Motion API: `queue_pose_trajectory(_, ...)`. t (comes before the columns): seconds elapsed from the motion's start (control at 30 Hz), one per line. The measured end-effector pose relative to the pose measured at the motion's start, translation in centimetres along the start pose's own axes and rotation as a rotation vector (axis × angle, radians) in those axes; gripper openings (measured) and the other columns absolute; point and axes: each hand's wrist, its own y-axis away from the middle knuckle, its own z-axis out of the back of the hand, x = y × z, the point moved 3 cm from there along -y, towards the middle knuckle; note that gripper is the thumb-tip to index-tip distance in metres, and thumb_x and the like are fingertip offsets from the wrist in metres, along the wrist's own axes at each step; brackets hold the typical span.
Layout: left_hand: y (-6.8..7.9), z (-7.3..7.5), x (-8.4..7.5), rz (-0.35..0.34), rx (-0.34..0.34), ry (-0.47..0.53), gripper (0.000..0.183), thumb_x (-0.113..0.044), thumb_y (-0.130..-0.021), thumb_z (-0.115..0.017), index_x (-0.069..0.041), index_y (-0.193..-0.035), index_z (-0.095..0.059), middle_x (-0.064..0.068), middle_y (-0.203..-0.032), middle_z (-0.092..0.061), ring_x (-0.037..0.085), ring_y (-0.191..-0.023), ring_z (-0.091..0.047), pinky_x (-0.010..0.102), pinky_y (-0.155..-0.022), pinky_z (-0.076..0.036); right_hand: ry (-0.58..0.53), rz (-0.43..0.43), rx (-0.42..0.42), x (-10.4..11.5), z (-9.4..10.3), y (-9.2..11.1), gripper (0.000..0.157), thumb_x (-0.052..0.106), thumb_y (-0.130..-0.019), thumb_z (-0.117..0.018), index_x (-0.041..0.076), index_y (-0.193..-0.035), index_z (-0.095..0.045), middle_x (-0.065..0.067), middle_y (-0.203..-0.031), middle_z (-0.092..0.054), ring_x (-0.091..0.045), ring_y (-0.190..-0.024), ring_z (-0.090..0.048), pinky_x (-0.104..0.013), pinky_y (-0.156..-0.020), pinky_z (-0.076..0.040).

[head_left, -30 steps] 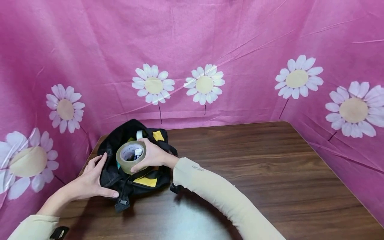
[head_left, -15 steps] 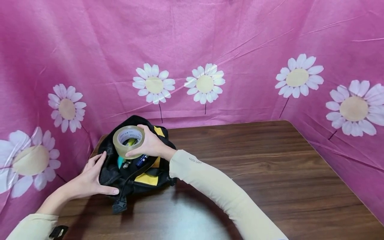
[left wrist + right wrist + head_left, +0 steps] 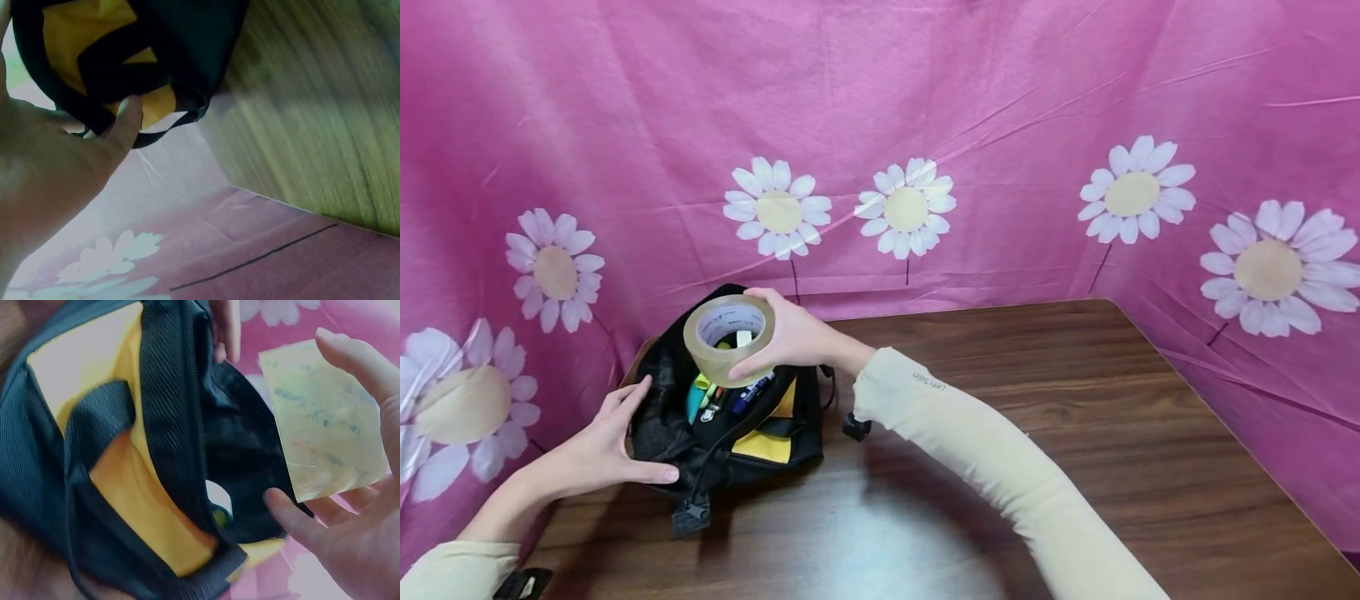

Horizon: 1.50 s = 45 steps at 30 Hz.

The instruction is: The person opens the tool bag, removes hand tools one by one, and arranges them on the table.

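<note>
A black and yellow tool bag [image 3: 707,467] stands at the table's left side with its mouth open. My left hand [image 3: 598,446] grips the bag's left side, thumb in front and fingers spread along the wall. In the left wrist view the thumb of the left hand [image 3: 75,159] lies against black and yellow cloth. Above the bag's mouth, my right hand [image 3: 797,332] holds a wide roll of clear packing tape [image 3: 718,364] between thumb and fingers. The right wrist view shows the tape roll [image 3: 328,425] side-on beside the bag's opening.
Inside the bag are a blue marker-like stick [image 3: 748,396], a teal item [image 3: 694,404] and other small pieces. A brown wooden table [image 3: 1037,400] extends to the right. Pink cloth [image 3: 1000,83] with white flowers hangs behind and at both sides.
My right hand has lifted the tape roll up out of the bag's mouth, baring the small items underneath. The left hand keeps its hold; bag and left hand have shifted slightly left in view.
</note>
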Motion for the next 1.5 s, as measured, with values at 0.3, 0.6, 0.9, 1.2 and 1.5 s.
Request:
queue_pose_trajectory(0.3, -0.1, 3.0, 0.5, 0.011, 0.018, 0.115, 0.098, -0.012, -0.075, -0.090, 0.010, -0.151, -0.031, 0.034, -0.137, -0.043, 0.040, -0.109, -0.063, 0.018, -0.078, -0.051, -0.011, -0.024, -0.072, -2.1, 4.7, 2.3, 0.115, 0.038, -0.063, -0.098, 0.016, -0.154, -0.031, 0.003, -0.134, -0.052, -0.013, -0.120, -0.052, -0.034, -0.102, -0.042)
queue_pose_trajectory(0.6, -0.2, 3.2, 1.4, 0.075, 0.007, 0.132, 0.090, -0.015, -0.080, -0.087, -0.001, -0.151, -0.033, 0.029, -0.137, -0.029, -0.004, -0.108, -0.045, 0.021, -0.078, -0.052, -0.041, -0.086, -0.133, -6.4, 8.3, 5.0, 0.114, 0.034, -0.062, -0.099, 0.014, -0.153, -0.033, 0.000, -0.134, -0.053, -0.016, -0.121, -0.053, -0.039, -0.105, -0.041)
queue_pose_trajectory(0.9, 0.1, 2.7, 1.8, 0.065, 0.037, 0.332, 0.080, -0.006, -0.086, -0.079, 0.002, -0.150, -0.032, 0.026, -0.131, -0.052, 0.001, -0.105, -0.057, 0.025, -0.080, -0.055, -0.006, -0.161, -0.144, -10.4, 9.5, 7.2, 0.120, 0.036, -0.061, -0.100, 0.015, -0.156, -0.029, -0.001, -0.137, -0.051, -0.017, -0.123, -0.050, -0.045, -0.106, -0.039)
queue_pose_trajectory(1.2, 0.2, 2.6, 1.8, 0.087, 0.028, 0.330, 0.074, -0.007, -0.088, -0.077, 0.002, -0.148, -0.035, 0.024, -0.129, -0.052, 0.001, -0.102, -0.055, 0.028, -0.076, -0.056, -0.046, -0.216, -0.188, -13.8, 8.1, 8.4, 0.113, 0.028, -0.063, -0.099, 0.012, -0.153, -0.033, -0.007, -0.138, -0.052, -0.021, -0.125, -0.051, -0.044, -0.108, -0.038)
queue_pose_trajectory(1.5, 0.4, 2.4, 1.5, 0.116, 0.024, 0.319, 0.074, -0.011, -0.089, -0.078, -0.001, -0.149, -0.036, 0.024, -0.129, -0.053, 0.000, -0.102, -0.056, 0.030, -0.075, -0.056, 0.001, -0.281, -0.172, -16.4, 6.2, 9.0, 0.119, 0.033, -0.061, -0.100, 0.010, -0.154, -0.030, -0.011, -0.137, -0.053, -0.023, -0.125, -0.051, -0.043, -0.110, -0.036)
